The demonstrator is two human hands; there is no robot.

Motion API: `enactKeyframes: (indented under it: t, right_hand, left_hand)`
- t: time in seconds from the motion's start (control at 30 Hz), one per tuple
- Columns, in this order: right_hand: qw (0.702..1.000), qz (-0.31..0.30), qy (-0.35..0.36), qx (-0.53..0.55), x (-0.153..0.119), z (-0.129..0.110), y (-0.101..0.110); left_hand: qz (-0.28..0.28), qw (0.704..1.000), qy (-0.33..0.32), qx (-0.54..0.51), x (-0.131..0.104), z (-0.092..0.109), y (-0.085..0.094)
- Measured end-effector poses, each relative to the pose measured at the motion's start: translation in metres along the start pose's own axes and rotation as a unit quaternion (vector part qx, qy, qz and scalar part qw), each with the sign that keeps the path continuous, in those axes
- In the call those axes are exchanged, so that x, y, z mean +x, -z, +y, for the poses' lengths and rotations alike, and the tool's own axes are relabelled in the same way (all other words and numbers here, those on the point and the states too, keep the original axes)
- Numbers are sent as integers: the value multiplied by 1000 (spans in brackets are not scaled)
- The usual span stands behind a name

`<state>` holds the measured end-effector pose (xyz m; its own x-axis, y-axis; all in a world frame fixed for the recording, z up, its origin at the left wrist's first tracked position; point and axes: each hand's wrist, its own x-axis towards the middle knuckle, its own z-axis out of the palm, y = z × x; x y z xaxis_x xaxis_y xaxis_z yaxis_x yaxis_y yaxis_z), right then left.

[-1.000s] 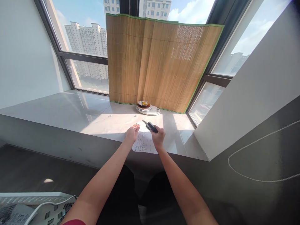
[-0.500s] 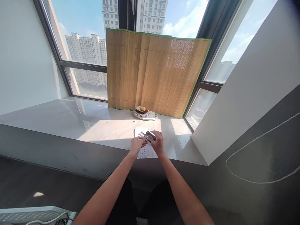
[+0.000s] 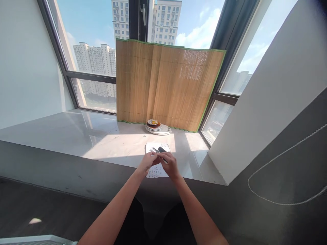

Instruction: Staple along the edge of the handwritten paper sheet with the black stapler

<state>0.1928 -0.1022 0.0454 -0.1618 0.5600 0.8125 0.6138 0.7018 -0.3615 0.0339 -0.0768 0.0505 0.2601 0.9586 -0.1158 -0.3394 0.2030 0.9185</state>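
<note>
1. Sill (image 3: 102, 139): pale, wide, runs below the windows; sunlit patch mid-way along. Both hands work over its near edge.
2. Bamboo mat (image 3: 168, 83): stands at far side of sill, up against window, green edging.
3. Paper (image 3: 165, 145): lies flat on sill nr front edge, partly under the hands; marks/writing on it.
4. Plate stack (image 3: 158, 132): beyond paper, in front of mat's bottom edge; sth yellow on top.
5. R hand (image 3: 169, 162): fingers curled in, has hold of tool's near end; the nearer hand.
6. L hand (image 3: 147, 160): fingers bent, tips meeting R fingertips by the metal part; can't tell if it grips anything.
7. Tool (image 3: 161, 149), dark, prob. a stapler: over paper, just past fingertips. Long axis slants far-L to near-R, butt toward R hand; touching paper or not, can't tell.
8. Metal strip (image 3: 154, 149) of tool: sticks out far-L, beyond L fingertips.
</note>
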Motion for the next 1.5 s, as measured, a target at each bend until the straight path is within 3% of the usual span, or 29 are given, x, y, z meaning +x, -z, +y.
enactKeyframes:
  t: [0.1,0.17,0.23,0.3,0.37,0.47,0.57,0.67,0.93,1.13,1.23,1.33,1.4,1.5]
  right_hand:
    - [1000,13,7,-14,-1,-2,0]
    - [999,33,-8,-27,-3,2,2]
    - [997,42,-42,-54,-6,14,8]
    - [990,33,-98,-99,-11,37,17]
    - [971,7,-179,-158,-17,65,28]
    - [918,-37,-315,-237,-19,111,43]
    - [878,-88,-390,-262,-9,150,49]
    - [865,-113,-417,-257,9,180,46]
    - [870,-126,-394,-266,44,226,27]
    - [870,-123,-399,-264,35,223,32]
    - [845,-164,-394,-322,19,206,31]
    - [833,-218,-352,-368,3,184,26]
    - [832,-226,-335,-380,-4,172,23]
    - [834,-222,-326,-386,-5,163,23]
  left_hand:
    - [-17,996,-36,79,2,3,2]
    - [25,980,-84,179,8,10,14]
    - [119,928,-158,315,18,18,37]
    - [190,848,-197,454,29,25,70]
    - [201,773,-156,581,39,25,103]
    - [169,710,-96,677,47,16,135]
    - [164,676,-83,714,50,7,143]
    - [166,664,-89,724,52,3,142]
    - [179,667,-106,716,53,2,143]
    - [185,695,-114,686,49,3,142]
    - [202,747,-128,620,55,6,137]
    - [235,841,-142,466,77,12,124]
    - [227,893,-147,361,99,19,111]
    - [201,915,-152,317,135,31,96]
